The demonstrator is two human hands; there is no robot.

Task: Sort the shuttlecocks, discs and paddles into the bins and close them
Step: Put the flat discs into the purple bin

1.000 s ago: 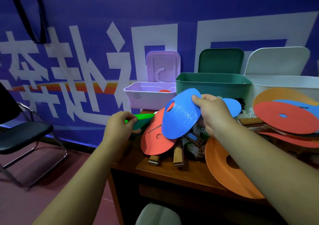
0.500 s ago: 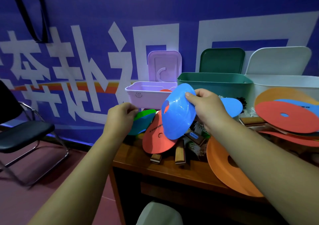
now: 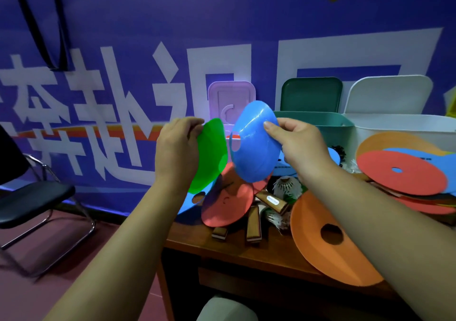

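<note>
**While a disc is held in each hand, the pink bin lies just beyond the fingers**

Since both discs are held up clear of the desk [image 3: 234, 251], the coming move is judged to turn on what sits behind them. The green disc [image 3: 209, 155] is pinched at its upper rim by the left hand [image 3: 177, 153], with the fingers [image 3: 195, 123] curled over the edge. The blue disc [image 3: 254, 143] is gripped at its right rim by the right hand [image 3: 298, 148], thumb on the near face. Both discs are held nearly upright and side by side, with their near edges close together but seemingly apart.

The pink bin [image 3: 228, 148] is seen only as a sliver in the gap between them, directly beyond the fingers. Its lid [image 3: 222, 94] is propped open above it. What looks like a red rim shows at its edge, so it is taken to be the bin for discs.

Neither hand can be said to be clearly nearer to it. Before either disc can be dropped in, it would probably have to be tipped flat and carried forward.

Paddles [image 3: 254, 224] and a shuttlecock [image 3: 287, 187] lie below the right fingers, not yet sorted.
</note>
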